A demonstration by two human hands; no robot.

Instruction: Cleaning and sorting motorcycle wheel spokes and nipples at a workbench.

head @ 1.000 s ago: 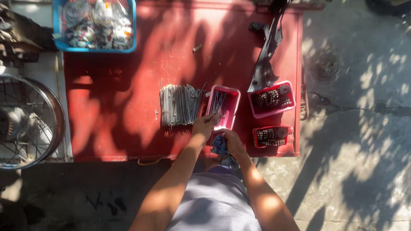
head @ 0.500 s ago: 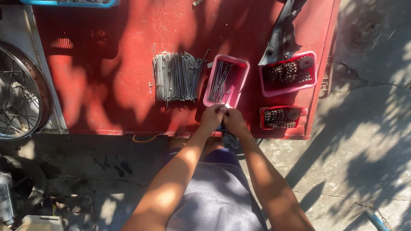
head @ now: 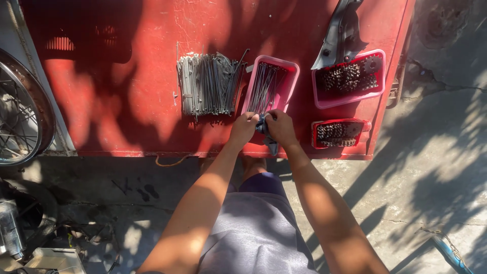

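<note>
Head view looks straight down a grey shirt (head: 258,238) and two bare forearms to a red worktop (head: 137,101) standing on cracked concrete ground (head: 436,167) dappled with leaf shadow. At 6 o'clock sits the person's torso; at 8 o'clock, on the ground, lie dark metal parts too shaded to tell apart. Just beyond the worktop's near edge the left hand (head: 243,129) and the right hand (head: 280,128) meet at the centre, fingers of both closed around a dark grey rag (head: 267,136) that hangs down between them; whether anything is wrapped inside the rag cannot be told. The rag is over the near end of a pink tray (head: 289,76), which holds a loose bundle of thin metal spokes (head: 264,86) lying lengthwise. At 3 o'clock of the hands, near the worktop's edge, a small red tray (head: 362,124) holds dark toothed cogs. At 11 o'clock of the hands, just beside the pink tray, a wide pile of spokes (head: 208,83) lies bare on the worktop. Farther, at 1 o'clock, a larger pink tray (head: 319,96) carries more rusty sprockets (head: 350,76), and a black mudguard piece (head: 340,30) rests across its far rim. At 9 o'clock, off the worktop, a spoked wheel (head: 20,111) leans beside a pale panel.
</note>
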